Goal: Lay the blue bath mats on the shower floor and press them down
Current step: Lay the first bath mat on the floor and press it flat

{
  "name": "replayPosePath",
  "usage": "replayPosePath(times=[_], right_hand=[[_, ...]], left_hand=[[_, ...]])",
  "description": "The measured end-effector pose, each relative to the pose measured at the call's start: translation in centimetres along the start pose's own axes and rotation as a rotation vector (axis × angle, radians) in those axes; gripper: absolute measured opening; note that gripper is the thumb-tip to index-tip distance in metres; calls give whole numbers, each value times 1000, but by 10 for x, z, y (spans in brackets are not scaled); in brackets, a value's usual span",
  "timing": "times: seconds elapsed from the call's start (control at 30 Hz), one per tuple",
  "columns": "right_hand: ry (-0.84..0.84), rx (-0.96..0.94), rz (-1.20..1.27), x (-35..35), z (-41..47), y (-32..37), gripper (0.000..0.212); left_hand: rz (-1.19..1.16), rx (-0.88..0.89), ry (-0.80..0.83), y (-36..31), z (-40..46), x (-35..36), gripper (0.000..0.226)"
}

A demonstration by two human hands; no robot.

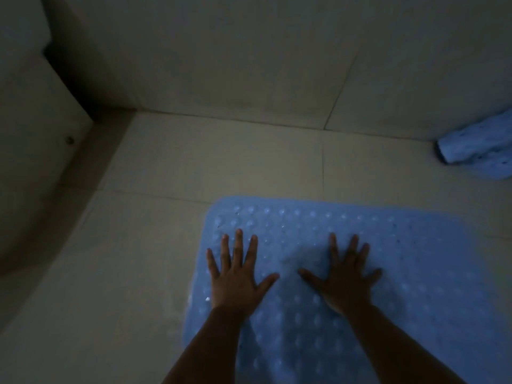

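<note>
A blue bath mat (415,273) with rows of round bumps lies flat on the tiled shower floor (194,167), its far edge and rounded far-left corner in view. My left hand (235,275) rests palm-down on the mat near its left edge, fingers straight and spread. My right hand (343,281) lies flat on the mat's middle, fingers also spread. A second blue mat (476,142), rolled or bunched up, sits on the floor at the far right against the wall.
A tiled wall (249,65) rises behind the floor. At the left stands a pale raised ledge or fixture (36,139) with a dark gap beside it. The light is dim.
</note>
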State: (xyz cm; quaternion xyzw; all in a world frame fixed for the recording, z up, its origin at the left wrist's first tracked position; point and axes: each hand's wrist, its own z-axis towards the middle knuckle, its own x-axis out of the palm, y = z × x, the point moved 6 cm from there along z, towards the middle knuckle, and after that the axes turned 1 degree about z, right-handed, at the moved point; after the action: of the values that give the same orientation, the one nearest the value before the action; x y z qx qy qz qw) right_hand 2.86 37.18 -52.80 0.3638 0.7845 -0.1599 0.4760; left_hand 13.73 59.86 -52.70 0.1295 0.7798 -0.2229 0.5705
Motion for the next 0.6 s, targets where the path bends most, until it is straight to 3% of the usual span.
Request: replayPosePath(times=[0.3,0.6], right_hand=[[14,38,75,-32,28,21,125],[187,-30,149,-55,34,24,128]], left_hand=[[26,12,34,8,52,-13,97],[86,-2,153,16,60,-24,96]])
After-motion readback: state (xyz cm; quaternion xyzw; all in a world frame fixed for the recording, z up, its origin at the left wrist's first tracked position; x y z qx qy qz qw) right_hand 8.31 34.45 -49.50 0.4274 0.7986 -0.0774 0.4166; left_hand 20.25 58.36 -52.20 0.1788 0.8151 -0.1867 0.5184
